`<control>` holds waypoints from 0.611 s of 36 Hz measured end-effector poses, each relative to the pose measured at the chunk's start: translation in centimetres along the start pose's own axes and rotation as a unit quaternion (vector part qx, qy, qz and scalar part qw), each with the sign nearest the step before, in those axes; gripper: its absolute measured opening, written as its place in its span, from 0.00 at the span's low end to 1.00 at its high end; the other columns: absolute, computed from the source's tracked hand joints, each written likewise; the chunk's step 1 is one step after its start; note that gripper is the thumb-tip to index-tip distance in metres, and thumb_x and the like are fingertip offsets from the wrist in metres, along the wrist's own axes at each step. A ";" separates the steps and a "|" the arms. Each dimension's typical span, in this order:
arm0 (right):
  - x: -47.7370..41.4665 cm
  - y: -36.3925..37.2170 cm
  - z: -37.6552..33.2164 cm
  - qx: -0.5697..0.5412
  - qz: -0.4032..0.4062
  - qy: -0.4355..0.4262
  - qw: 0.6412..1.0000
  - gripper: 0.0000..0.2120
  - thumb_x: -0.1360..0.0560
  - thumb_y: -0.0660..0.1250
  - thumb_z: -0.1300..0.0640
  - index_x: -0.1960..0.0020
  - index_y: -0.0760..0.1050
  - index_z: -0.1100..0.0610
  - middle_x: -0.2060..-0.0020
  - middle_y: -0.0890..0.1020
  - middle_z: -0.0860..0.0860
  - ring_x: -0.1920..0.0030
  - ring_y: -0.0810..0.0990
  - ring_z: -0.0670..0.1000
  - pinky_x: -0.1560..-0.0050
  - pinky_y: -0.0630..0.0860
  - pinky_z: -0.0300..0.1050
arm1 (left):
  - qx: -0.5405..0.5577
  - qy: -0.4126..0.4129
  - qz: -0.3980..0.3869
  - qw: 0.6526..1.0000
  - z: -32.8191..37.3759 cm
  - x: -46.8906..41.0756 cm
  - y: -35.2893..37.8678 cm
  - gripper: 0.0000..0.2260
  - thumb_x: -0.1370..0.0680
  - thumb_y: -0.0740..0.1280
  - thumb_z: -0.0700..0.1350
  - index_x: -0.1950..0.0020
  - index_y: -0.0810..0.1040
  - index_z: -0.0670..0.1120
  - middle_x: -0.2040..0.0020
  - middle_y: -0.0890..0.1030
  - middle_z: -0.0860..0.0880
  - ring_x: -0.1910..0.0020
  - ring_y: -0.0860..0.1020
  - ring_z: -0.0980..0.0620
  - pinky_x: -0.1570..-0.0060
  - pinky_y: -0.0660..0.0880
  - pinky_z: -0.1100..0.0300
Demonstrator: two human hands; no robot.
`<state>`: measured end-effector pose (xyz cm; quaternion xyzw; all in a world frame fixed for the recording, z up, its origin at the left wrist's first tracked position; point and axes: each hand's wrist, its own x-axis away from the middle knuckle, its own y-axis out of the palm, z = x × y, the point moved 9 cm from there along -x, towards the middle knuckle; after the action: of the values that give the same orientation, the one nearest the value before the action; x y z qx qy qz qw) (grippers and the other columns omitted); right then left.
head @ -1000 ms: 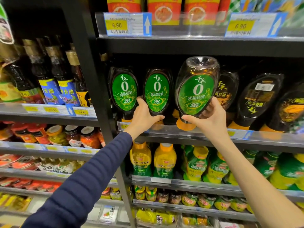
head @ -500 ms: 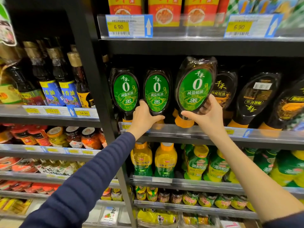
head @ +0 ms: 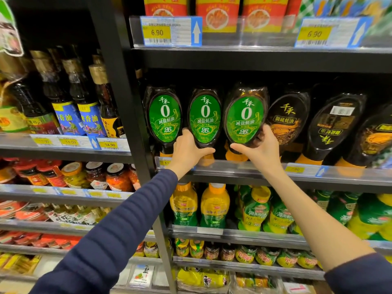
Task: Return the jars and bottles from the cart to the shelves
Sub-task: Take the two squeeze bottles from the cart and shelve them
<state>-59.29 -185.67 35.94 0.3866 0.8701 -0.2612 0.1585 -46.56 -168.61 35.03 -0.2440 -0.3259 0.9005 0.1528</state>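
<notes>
Three dark squeeze bottles with green oval labels stand cap-down in a row on the middle shelf. My left hand grips the lower part of the middle green-label bottle, thumb under its front. My right hand is wrapped around the bottom of the right green-label bottle, whose orange cap sits at the shelf's front lip. The left green-label bottle stands untouched beside my left hand. The cart is out of view.
Dark bottles with gold and black labels stand close on the right. A black upright post borders the row on the left, with sesame-oil bottles beyond it. Yellow and green bottles fill the shelf below; red packs sit above.
My right hand has lowered the right green-label bottle from a raised tilt down and back into the row. My left hand has stayed on the middle bottle.
</notes>
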 end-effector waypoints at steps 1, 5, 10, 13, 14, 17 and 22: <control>0.1 0.3 0.5 -0.004 -0.006 0.011 1.000 0.36 0.40 0.80 0.53 0.38 0.67 0.59 0.42 0.78 0.53 0.40 0.77 0.51 0.40 0.76 0.53 | 0.000 0.000 0.001 1.000 0.0 0.0 0.0 0.31 0.35 0.77 0.54 0.46 0.67 0.36 0.56 0.71 0.46 0.48 0.76 0.40 0.53 0.71 0.51; 0.1 0.9 1.9 0.000 -0.030 0.055 0.998 0.40 0.44 0.80 0.48 0.38 0.66 0.58 0.40 0.78 0.55 0.39 0.76 0.52 0.40 0.76 0.56 | -0.009 -0.008 0.009 1.000 -0.5 -0.1 0.1 0.32 0.36 0.77 0.56 0.46 0.68 0.36 0.54 0.76 0.41 0.49 0.76 0.38 0.54 0.70 0.51; -0.4 0.9 2.2 0.029 -0.055 0.065 0.996 0.42 0.43 0.80 0.47 0.36 0.63 0.57 0.39 0.77 0.54 0.38 0.76 0.53 0.38 0.75 0.55 | -0.030 -0.027 0.015 0.999 -1.3 -0.4 0.4 0.33 0.37 0.76 0.60 0.47 0.68 0.38 0.52 0.78 0.39 0.49 0.76 0.37 0.57 0.70 0.51; -0.7 0.8 2.2 0.049 -0.060 0.057 0.995 0.40 0.40 0.79 0.52 0.36 0.63 0.59 0.39 0.77 0.55 0.38 0.75 0.53 0.38 0.74 0.51 | -0.038 -0.027 0.023 0.999 -1.4 -0.3 0.3 0.32 0.37 0.76 0.61 0.49 0.68 0.40 0.53 0.78 0.41 0.49 0.77 0.38 0.56 0.71 0.50; -0.7 0.8 2.2 0.053 -0.061 0.056 0.995 0.39 0.39 0.79 0.52 0.36 0.63 0.60 0.39 0.77 0.55 0.38 0.75 0.53 0.38 0.74 0.52 | -0.041 -0.026 0.026 0.998 -1.4 -0.3 0.3 0.31 0.37 0.76 0.61 0.51 0.67 0.41 0.54 0.78 0.42 0.50 0.77 0.38 0.56 0.71 0.50; -0.7 0.8 2.1 0.065 -0.062 0.053 0.995 0.39 0.39 0.79 0.51 0.36 0.63 0.60 0.39 0.77 0.56 0.38 0.75 0.54 0.38 0.74 0.53 | -0.045 -0.022 0.038 0.998 -1.6 -0.3 0.3 0.29 0.38 0.75 0.62 0.55 0.65 0.43 0.60 0.74 0.46 0.54 0.77 0.40 0.61 0.69 0.53; -0.7 1.0 2.5 0.063 -0.066 0.060 0.994 0.41 0.40 0.78 0.47 0.36 0.62 0.59 0.38 0.77 0.56 0.36 0.74 0.55 0.37 0.73 0.57 | -0.041 -0.014 0.047 0.998 -2.0 -0.3 0.4 0.29 0.38 0.75 0.62 0.57 0.65 0.44 0.64 0.73 0.46 0.57 0.78 0.41 0.63 0.68 0.54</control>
<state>-57.93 -186.94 33.90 0.3522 0.8836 -0.3021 0.0636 -45.26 -168.06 33.56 -0.2525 -0.3531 0.8958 0.0955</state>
